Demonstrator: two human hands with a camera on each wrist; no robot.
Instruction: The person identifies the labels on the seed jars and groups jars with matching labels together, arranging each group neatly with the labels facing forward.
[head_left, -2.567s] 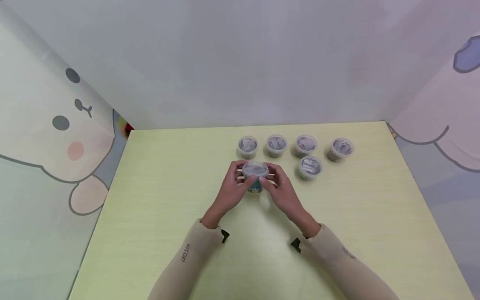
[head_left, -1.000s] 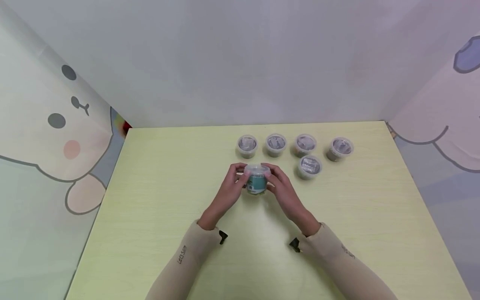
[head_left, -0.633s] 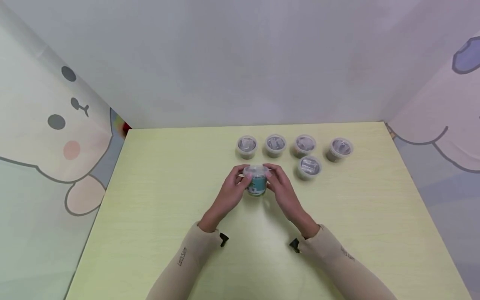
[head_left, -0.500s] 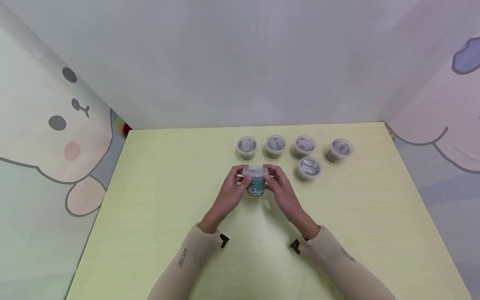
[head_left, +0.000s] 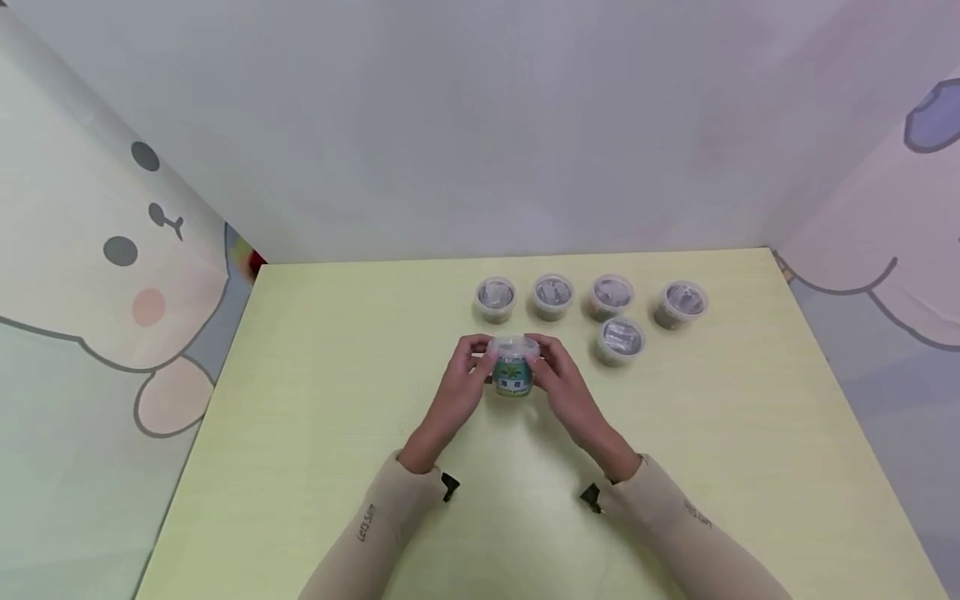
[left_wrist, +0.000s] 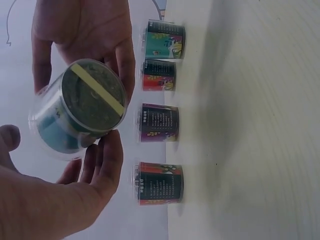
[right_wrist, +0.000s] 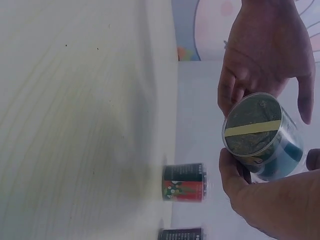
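In the head view both my hands hold a small clear plastic tub with a lid point(head_left: 513, 373), raised over the table. My left hand point(head_left: 457, 387) grips its left side and my right hand point(head_left: 561, 387) its right, thumbs toward me. The side facing me has a teal label with a green plant and white lettering. From below, the left wrist view shows the tub's base point(left_wrist: 95, 95), dark matter behind the clear plastic and a pale yellow strip across it. The right wrist view shows the same strip point(right_wrist: 252, 128).
Several similar lidded tubs stand toward the back, among them one nearest my right hand point(head_left: 621, 340) and one farthest right point(head_left: 682, 303). Coloured labels, such as a red one point(right_wrist: 184, 182), show on their sides. A pale wall point(head_left: 480, 133) rises behind the yellowish table point(head_left: 337, 400).
The tub has tilted from showing its top to showing more of its side, and turned so the plant picture faces me. Both hands keep their grip; the tubs behind stay put.
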